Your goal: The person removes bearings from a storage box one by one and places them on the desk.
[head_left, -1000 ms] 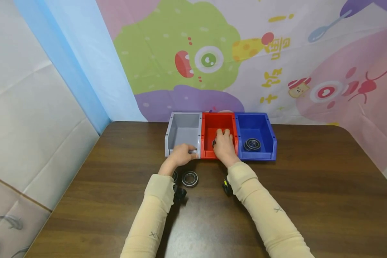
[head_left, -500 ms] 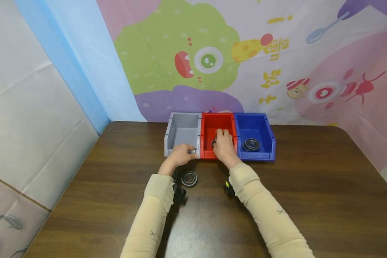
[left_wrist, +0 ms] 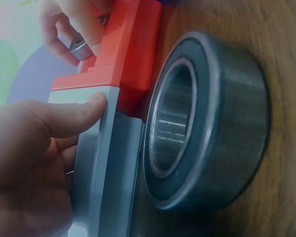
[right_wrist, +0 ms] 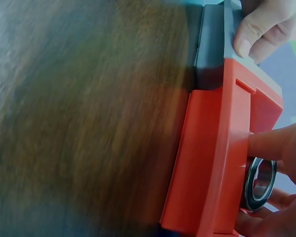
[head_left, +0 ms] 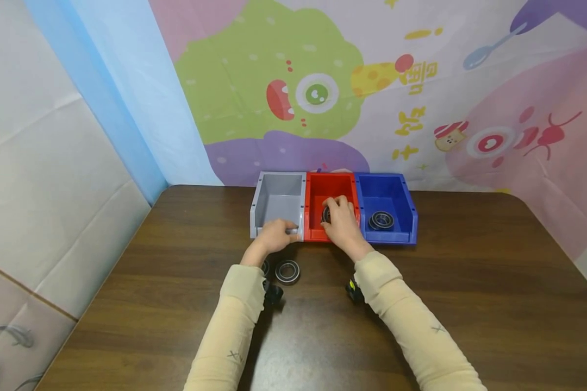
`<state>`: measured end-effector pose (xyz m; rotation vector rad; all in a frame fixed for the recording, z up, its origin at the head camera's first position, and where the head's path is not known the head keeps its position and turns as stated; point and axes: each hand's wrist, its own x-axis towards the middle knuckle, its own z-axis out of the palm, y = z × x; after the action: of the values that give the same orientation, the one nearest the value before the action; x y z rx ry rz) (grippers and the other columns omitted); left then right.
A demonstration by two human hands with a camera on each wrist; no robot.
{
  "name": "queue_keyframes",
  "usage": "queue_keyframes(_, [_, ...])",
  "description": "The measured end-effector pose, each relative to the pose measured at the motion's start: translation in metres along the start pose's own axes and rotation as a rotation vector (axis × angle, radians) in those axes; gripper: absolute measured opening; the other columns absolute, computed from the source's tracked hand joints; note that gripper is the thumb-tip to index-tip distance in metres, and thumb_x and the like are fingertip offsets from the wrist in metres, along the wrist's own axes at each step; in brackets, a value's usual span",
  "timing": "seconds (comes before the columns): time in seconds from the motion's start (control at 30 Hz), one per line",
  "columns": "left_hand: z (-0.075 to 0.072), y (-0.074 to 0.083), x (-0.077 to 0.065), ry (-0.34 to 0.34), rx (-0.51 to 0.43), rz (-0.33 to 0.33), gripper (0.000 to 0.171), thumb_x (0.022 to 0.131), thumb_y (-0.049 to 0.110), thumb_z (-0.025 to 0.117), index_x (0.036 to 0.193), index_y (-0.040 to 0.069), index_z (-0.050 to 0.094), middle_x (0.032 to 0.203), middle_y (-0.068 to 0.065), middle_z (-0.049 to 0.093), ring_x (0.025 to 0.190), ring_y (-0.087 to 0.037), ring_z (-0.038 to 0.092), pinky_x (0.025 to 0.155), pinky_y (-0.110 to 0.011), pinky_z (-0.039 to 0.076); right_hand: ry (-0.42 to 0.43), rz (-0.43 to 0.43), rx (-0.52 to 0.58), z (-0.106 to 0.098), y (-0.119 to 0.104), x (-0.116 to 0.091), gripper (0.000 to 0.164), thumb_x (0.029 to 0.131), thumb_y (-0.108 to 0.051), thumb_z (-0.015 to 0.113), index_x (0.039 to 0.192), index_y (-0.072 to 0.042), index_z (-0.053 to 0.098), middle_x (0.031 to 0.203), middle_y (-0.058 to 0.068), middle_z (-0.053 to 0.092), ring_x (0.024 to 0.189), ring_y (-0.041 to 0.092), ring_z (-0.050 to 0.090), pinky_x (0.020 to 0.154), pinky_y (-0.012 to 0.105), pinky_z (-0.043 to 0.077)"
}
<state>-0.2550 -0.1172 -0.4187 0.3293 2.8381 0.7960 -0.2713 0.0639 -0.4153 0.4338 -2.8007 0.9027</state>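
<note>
Both arms reach forward from the bottom of the head view in cream sleeves, forearms angled inward so the hands lie close together. The left hand is palm down, its fingers curled over an edge and its thumb pressed flat along the front. The right hand reaches a little farther forward, wrist bent down, its fingers and thumb curled in a pinch around a ring it holds.

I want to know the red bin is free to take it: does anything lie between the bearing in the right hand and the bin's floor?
Nothing visible does. The right hand holds the bearing inside the red bin; its floor looks bare.
</note>
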Motion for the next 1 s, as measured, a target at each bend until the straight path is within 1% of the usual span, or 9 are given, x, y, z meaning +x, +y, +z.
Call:
queue_keyframes(0.2, [0.001, 0.000, 0.000, -0.007, -0.008, -0.014, 0.038, 0.086, 0.026, 0.061, 0.119, 0.008, 0.060, 0.118, -0.011, 0.061, 0.111, -0.029, 0.053, 0.095, -0.043, 0.040, -0.020, -0.014, 0.005, -0.002, 0.000, -0.004, 0.040, 0.078, -0.009, 0.070, 0.114, -0.005, 0.052, 0.116, 0.016, 0.040, 0.107, 0.032, 0.039, 0.088, 0.043, 0.045])
queue_keyframes(0.37, [0.002, 0.000, 0.000, -0.004, 0.004, 0.000, 0.038, 0.086, 0.026, 0.060, 0.119, 0.007, 0.061, 0.117, -0.011, 0.061, 0.111, -0.030, 0.053, 0.094, -0.044, 0.040, 0.005, -0.039, -0.005, -0.008, -0.002, -0.007, 0.041, 0.074, -0.009, 0.073, 0.110, -0.005, 0.054, 0.113, 0.017, 0.041, 0.104, 0.033, 0.042, 0.085, 0.044, 0.045])
queue_keyframes(0.43, [0.002, 0.000, 0.000, -0.005, 0.008, 0.001, 0.038, 0.086, 0.026, 0.060, 0.119, 0.007, 0.060, 0.118, -0.011, 0.061, 0.111, -0.030, 0.053, 0.095, -0.044, 0.039, 0.001, -0.048, -0.008, -0.011, -0.004, -0.008, 0.042, 0.073, -0.009, 0.074, 0.110, -0.004, 0.054, 0.112, 0.017, 0.042, 0.102, 0.032, 0.043, 0.086, 0.043, 0.045])
queue_keyframes(0.67, [0.001, -0.001, 0.000, -0.014, 0.000, 0.003, 0.039, 0.086, 0.027, 0.060, 0.120, 0.007, 0.060, 0.119, -0.011, 0.060, 0.113, -0.030, 0.052, 0.096, -0.044, 0.037, -0.039, -0.109, -0.060, -0.015, -0.011, -0.019, 0.043, 0.071, -0.014, 0.076, 0.109, -0.007, 0.058, 0.106, 0.013, 0.047, 0.095, 0.028, 0.049, 0.082, 0.040, 0.048])
queue_keyframes(0.87, [0.002, -0.001, 0.001, -0.017, -0.001, 0.003, 0.039, 0.086, 0.027, 0.060, 0.120, 0.006, 0.060, 0.119, -0.011, 0.061, 0.112, -0.030, 0.052, 0.095, -0.044, 0.039, -0.059, -0.155, -0.090, -0.015, -0.013, -0.030, 0.047, 0.070, -0.017, 0.077, 0.111, -0.005, 0.058, 0.103, 0.012, 0.051, 0.089, 0.026, 0.054, 0.079, 0.038, 0.050])
queue_keyframes(1.0, [0.002, -0.002, 0.002, -0.007, -0.001, 0.000, 0.039, 0.086, 0.027, 0.060, 0.119, 0.007, 0.060, 0.118, -0.011, 0.061, 0.111, -0.030, 0.053, 0.094, -0.044, 0.039, -0.066, -0.177, -0.120, -0.015, -0.013, -0.035, 0.048, 0.070, -0.021, 0.077, 0.110, -0.005, 0.058, 0.104, 0.012, 0.052, 0.087, 0.025, 0.056, 0.078, 0.038, 0.051])
